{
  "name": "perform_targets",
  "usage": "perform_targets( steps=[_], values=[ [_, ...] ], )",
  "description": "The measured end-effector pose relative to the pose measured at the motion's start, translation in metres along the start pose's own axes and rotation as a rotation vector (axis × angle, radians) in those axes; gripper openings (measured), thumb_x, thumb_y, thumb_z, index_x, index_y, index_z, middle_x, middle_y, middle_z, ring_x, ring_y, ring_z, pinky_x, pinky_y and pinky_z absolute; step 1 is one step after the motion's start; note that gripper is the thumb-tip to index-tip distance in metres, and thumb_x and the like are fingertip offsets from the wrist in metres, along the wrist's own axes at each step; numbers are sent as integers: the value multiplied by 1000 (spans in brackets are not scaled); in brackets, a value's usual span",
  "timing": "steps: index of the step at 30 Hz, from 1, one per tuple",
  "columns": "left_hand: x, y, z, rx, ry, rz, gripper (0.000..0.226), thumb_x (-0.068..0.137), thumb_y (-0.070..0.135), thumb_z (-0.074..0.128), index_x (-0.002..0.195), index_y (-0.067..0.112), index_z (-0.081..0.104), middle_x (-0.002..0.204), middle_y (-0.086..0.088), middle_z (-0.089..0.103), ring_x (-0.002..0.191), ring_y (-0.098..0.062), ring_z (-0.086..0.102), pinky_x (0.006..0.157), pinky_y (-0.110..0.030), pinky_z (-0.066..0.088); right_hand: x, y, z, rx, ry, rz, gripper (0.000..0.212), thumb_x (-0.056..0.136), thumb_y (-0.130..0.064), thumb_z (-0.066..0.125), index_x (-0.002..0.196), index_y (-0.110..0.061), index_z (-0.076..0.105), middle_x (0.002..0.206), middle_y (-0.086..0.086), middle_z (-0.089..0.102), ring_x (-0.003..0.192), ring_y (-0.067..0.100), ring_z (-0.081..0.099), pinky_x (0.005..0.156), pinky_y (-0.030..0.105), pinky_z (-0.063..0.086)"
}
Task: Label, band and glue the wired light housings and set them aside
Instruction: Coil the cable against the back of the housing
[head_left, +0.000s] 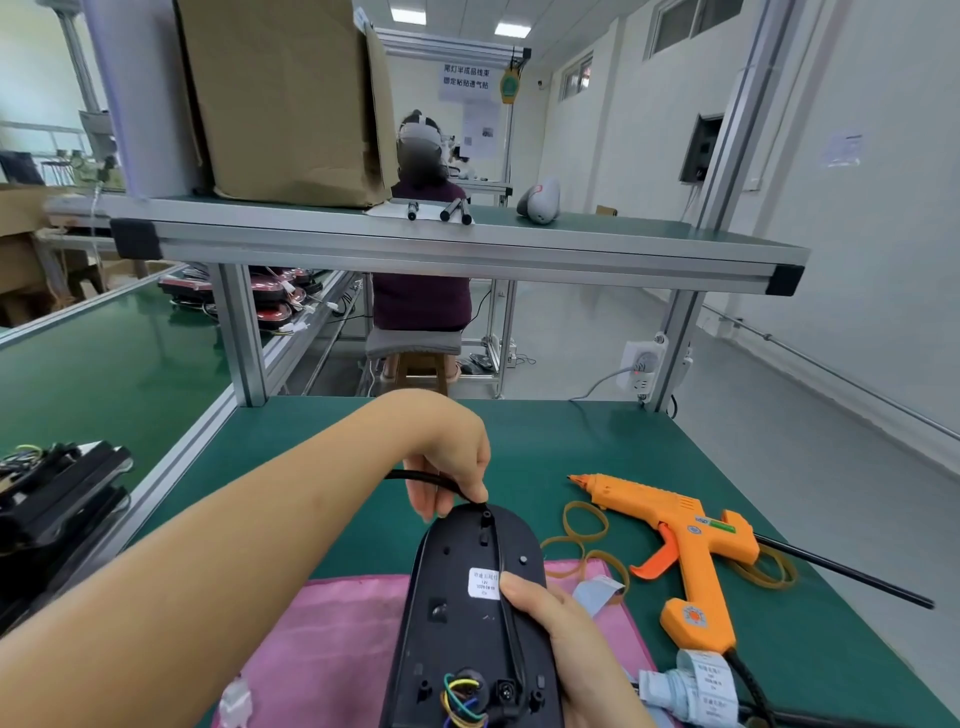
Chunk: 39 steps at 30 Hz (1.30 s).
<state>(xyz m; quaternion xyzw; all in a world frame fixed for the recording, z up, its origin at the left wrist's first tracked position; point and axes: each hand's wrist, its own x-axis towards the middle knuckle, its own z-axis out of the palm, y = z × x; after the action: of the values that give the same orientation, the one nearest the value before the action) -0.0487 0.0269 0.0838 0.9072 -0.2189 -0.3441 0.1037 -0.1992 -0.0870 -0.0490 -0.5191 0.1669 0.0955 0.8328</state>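
Observation:
A black oval light housing lies back-up over a pink cloth at the bench's front. It bears a white label and coloured wires at its near end. A black cable runs along its back and off the far end. My left hand pinches that cable at the housing's far tip. My right hand grips the housing's right edge, thumb beside the label. An orange glue gun lies to the right, with tan rubber bands beside it.
A roll of white labels lies at the front right. Finished black housings are stacked at the left by the green conveyor. An aluminium shelf with a cardboard box spans overhead. Another person sits ahead on a stool.

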Motion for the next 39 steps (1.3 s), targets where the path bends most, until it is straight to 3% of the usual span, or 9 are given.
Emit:
perform_targets(
  steps=[7,14,17,21,26,34,39],
  values=[
    [-9,-8,-5,-123,8,-35,19,94,20,64,85,3,62,60,-7,66,52,-18,68,54,-24,57,7,-4,7,98,23,40,58,56,-19,77,107,6,70,105,31,68,98,44,66,93,53,51],
    [-21,-27,5,-353,-8,42,21,95,25,61,83,9,64,67,-4,71,54,-11,67,46,-15,49,13,-9,3,114,10,-1,64,57,-22,78,114,5,65,109,32,67,106,50,62,97,61,47],
    [-24,-35,15,-425,28,87,22,94,28,61,80,11,66,67,-2,71,51,-8,64,44,-14,46,15,-10,4,115,-1,-26,62,59,-21,78,113,6,66,108,32,66,104,50,63,92,58,50],
    [-28,-41,27,-499,102,120,18,92,25,65,79,11,64,63,-1,69,48,-7,62,42,-14,44,15,-13,8,104,15,-23,61,62,-21,76,114,6,64,105,31,68,86,41,68,71,45,58],
    [-41,-46,47,-534,107,182,18,89,22,67,74,13,63,61,-1,69,47,-8,60,45,-16,44,19,-22,6,158,113,-6,70,62,-22,77,123,3,56,109,31,67,102,48,64,85,56,54],
    [-37,-39,71,-525,317,169,13,84,14,67,72,17,60,56,4,55,42,-7,48,43,-16,36,23,-27,3,125,128,-87,60,61,-19,76,115,1,60,98,28,71,78,39,70,64,46,58],
    [-31,-33,81,-705,349,131,27,83,8,54,62,19,43,52,5,37,40,-10,26,44,-19,16,24,-28,-1,85,106,-187,43,72,-15,72,111,0,64,95,25,72,75,37,72,60,42,58]
  ],
)
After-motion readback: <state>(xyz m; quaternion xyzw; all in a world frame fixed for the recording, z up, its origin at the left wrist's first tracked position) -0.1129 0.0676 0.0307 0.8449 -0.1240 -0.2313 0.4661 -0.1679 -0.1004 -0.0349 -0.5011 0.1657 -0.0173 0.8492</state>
